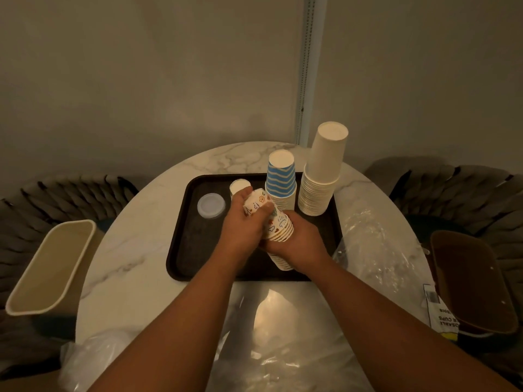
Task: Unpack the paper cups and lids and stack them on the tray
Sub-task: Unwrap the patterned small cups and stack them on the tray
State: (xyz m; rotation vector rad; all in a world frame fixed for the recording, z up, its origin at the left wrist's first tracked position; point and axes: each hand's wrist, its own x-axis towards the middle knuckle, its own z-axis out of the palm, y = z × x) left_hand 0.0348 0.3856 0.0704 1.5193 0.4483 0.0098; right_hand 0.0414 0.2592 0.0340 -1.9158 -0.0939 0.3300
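Over the dark tray [181, 250] on the table [127, 250], the left hand [240, 224] has its fingers curled round the top of a tilted stack of patterned paper cups [278, 224], and the right hand [304, 240] grips it lower down. The nested cups look light, thin-walled and easily crushed or slid apart. I judge a gentle hold around the sides, with 1 hand near the rims, safest.

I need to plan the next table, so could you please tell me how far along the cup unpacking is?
Done: the plain white cup stack, the blue striped stack and the clear lids stand on the tray. In hand: the left hand and right hand both grip the patterned cup stack above the tray. Left: setting it down; empty plastic wrappers lie around.
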